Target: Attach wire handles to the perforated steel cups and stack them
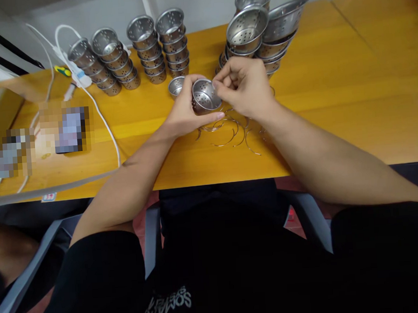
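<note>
My left hand is wrapped round a small perforated metal cup, its open mouth tilted up toward me. At the cup's right rim is my right hand, with thumb and forefinger pinched together. Whatever may be between those fingertips is too small to make out. Just behind my left hand a second perforated cup stands on the table, partly covered by the hand. Several thin curved metal wires lie loose on the tabletop below both hands.
Stacks of small perforated cups line the back left of the yellow table. Larger perforated bowls are stacked behind my right hand. A phone, a power strip and white cables lie left. Another person's arm shows at lower left.
</note>
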Tool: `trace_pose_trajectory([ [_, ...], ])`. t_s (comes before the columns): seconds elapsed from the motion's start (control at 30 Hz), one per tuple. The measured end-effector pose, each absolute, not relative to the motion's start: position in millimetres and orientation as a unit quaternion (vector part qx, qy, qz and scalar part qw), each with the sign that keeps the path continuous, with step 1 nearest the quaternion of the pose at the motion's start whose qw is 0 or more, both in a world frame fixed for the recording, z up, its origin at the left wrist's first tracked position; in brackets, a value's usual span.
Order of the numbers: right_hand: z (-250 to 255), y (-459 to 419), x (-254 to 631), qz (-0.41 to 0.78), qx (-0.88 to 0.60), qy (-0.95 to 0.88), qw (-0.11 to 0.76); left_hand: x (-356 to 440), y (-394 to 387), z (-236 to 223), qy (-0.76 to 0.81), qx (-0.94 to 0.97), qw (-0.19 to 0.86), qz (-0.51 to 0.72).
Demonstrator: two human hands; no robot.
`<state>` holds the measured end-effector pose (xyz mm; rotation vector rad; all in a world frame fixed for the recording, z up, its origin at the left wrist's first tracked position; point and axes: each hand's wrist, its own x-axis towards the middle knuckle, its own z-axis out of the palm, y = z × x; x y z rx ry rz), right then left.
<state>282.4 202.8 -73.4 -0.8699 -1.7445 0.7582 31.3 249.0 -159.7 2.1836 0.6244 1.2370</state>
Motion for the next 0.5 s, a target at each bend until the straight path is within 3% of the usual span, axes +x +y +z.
trace_pose_trajectory([
  [0.2, -69, 200, 283, 0.307, -0.342, -0.728, 0.509, 31, 241, -152, 0.259, 0.817, 0.271, 0.439],
  [0.5, -59, 201, 292, 0.412, -0.266, -0.749, 0.445, 20, 249, -154, 0.257, 0.800, 0.313, 0.443],
])
